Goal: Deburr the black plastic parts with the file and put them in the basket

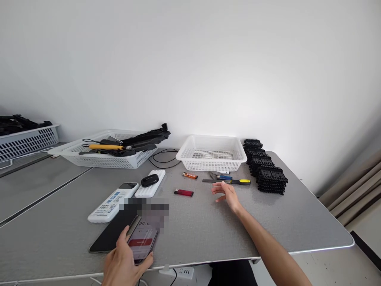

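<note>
At the front edge of the table, my left hand (pixel 122 258) grips the lower part of a smartphone (pixel 142 240), fingers and thumb along its sides. Its lit screen shows digits and a red bar; the upper part is blurred out. Against its left side lies a flat black panel (pixel 114 232), perhaps its cover. My right hand (pixel 226 194) is open and holds nothing, fingers spread just below a file (pixel 240 182) with a black and yellow handle. Behind the file lie a blue lighter (pixel 224 177) and a partly hidden tool. Leftward are a red lighter (pixel 183 192) and an orange lighter (pixel 189 175).
A white basket (pixel 212 165) stands by the wall, with stacked black plastic pieces (pixel 269 176) to its right. Another basket (pixel 104 162) holds tools. Two white power banks (pixel 111 202) lie at left, one under a black oval case (pixel 149 180). A black cable (pixel 162 151) curls behind.
</note>
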Demonstrator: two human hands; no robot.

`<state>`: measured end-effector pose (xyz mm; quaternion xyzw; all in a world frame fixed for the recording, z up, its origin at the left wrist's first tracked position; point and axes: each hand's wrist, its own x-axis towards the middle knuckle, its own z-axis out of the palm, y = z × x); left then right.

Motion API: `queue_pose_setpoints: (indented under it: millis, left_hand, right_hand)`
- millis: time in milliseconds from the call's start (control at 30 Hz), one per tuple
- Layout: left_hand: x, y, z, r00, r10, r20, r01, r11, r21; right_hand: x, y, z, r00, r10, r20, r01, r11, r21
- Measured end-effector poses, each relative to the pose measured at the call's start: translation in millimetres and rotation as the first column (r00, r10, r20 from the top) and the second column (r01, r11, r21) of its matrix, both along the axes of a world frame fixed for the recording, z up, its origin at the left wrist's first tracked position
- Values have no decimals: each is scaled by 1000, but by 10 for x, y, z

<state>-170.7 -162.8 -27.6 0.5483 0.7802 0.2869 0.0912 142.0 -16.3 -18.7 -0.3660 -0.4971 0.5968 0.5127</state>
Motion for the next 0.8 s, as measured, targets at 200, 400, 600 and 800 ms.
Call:
queue_pose_setpoints:
  millis: [200, 400, 600, 800]
  left_hand:
    - [35, -71, -4, 1000, 18, -15, -18, 1000, -14]
    - [50, -113, -24, 999, -18, -37, 19, 999, 25]
    - [46, -159, -58, 995, -37, -95, 37, 999, 2]
    - [84, -277, -116, 994, -67, -91, 78, 989, 128]
  right_hand:
    - [7, 9, -7, 1000, -9, -10, 9, 1000, 5]
    - [6, -25, 9, 1000, -20, -10, 20, 1000, 8]
    - [0, -51, 97, 999, -46, 26, 44, 997, 61]
    - [199, -714, 417, 997, 37, 66, -47, 988, 149]
